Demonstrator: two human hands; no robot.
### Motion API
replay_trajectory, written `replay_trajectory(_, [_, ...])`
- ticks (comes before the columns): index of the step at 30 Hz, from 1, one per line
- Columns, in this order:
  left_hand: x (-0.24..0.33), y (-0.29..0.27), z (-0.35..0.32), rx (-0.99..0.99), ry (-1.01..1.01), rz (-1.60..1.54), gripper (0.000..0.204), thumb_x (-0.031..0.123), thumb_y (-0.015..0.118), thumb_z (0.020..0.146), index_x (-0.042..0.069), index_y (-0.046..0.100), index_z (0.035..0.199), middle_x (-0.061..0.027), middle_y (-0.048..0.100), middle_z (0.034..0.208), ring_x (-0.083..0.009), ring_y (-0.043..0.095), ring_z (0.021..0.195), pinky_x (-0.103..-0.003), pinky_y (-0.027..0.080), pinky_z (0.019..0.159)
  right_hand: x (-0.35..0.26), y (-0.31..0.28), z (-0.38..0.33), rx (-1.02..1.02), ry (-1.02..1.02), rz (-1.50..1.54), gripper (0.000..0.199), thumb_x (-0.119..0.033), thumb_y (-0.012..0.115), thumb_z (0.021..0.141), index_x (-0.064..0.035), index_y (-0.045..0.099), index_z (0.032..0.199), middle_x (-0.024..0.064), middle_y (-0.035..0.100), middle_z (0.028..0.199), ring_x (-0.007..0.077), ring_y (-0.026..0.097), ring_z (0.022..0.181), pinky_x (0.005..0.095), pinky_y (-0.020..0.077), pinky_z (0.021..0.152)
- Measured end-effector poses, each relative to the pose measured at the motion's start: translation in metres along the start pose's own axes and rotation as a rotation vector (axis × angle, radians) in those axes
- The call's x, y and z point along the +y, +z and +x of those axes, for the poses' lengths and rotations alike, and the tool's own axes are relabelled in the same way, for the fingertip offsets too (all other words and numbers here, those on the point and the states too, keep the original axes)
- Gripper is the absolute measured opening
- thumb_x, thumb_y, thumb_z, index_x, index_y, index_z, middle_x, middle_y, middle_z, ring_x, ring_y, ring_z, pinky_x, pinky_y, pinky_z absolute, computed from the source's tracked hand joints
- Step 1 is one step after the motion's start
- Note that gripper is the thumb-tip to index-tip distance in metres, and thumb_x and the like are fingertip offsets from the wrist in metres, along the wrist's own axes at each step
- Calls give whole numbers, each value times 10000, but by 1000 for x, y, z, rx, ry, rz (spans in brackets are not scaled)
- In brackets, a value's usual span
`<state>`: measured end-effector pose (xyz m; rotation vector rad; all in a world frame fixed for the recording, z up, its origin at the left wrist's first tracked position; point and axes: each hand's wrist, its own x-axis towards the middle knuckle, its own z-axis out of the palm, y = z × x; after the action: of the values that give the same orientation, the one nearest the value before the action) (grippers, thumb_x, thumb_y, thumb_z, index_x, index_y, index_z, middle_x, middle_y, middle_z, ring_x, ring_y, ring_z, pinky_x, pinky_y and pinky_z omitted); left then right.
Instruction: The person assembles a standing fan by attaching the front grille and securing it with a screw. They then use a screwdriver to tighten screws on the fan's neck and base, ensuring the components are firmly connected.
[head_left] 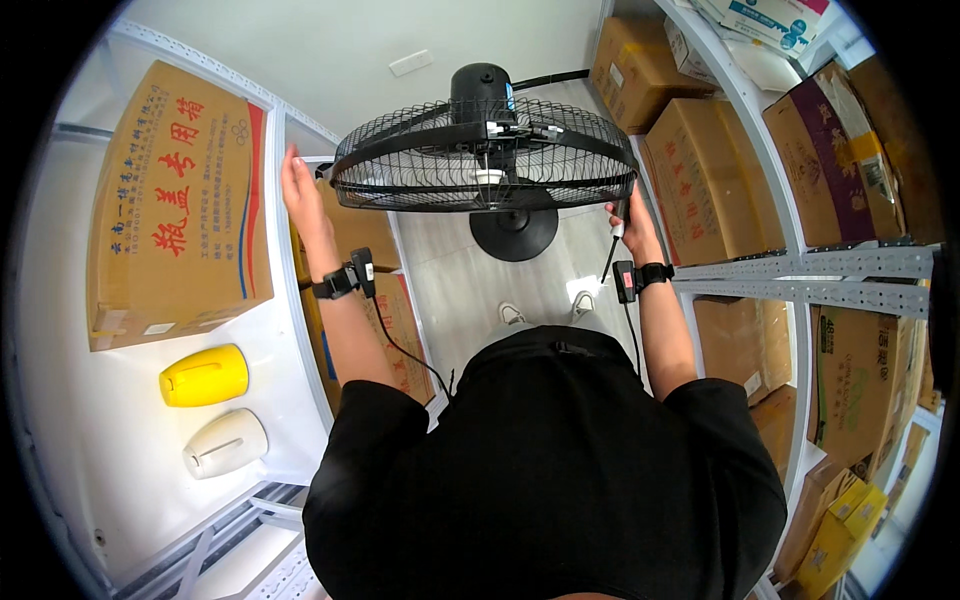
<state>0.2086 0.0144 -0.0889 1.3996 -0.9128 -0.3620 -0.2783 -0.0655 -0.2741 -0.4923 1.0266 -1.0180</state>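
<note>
A black pedestal fan (485,160) stands upright ahead of me, its wire cage spanning the space between my hands and its round base (514,235) on the floor. My left hand (310,210) is raised just left of the cage rim, fingers stretched out and holding nothing. At the right end of the cage, my right hand (638,228) is closed around a black cord (609,258) with a white piece on it, which hangs down from the fingers. Part of that grip is hidden. Both wrists carry black straps with small cabled devices.
Metal shelving flanks me on both sides. A large cardboard box (180,205), a yellow jug (204,376) and a white jug (226,443) rest on the left shelf. Cardboard boxes (712,180) fill the right side. A wall socket (410,63) is behind the fan.
</note>
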Motion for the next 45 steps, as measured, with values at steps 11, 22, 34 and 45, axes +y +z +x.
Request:
replay_trajectory(11, [-69,-2,-11,-209,-530,-259,779,664,306,953,79,346,1466,-91,403,1460,-239,353,1345,-443,249,1110,19,3,-4,117,-89,-139,532,-606,351,968,-121,480,1141,26,576,882,103,566,611,208,371,396])
replay_trajectory(22, [-78,-15,-14,-238,-533,-264,747,682,368,927,99,455,1385,-79,491,1357,-228,459,1211,-432,329,1037,27,9,-22,154,-105,-119,424,-550,386,985,-143,444,1089,11,554,856,90,543,614,209,370,421])
replay_trajectory(34, [-90,-21,-16,-194,-576,-319,704,643,401,938,97,453,1378,-63,514,1306,-213,468,1183,-397,355,1019,26,-17,-12,-68,-15,-19,348,-453,412,1009,-136,416,1152,58,568,1011,115,558,663,189,357,405])
replay_trajectory(45, [-91,-22,-10,-196,-608,-323,604,591,423,954,126,489,1333,-37,532,1261,-194,489,1135,-377,383,976,33,1,-25,-16,-209,-148,441,-508,353,1009,-110,419,1186,83,589,1040,96,570,672,183,349,421])
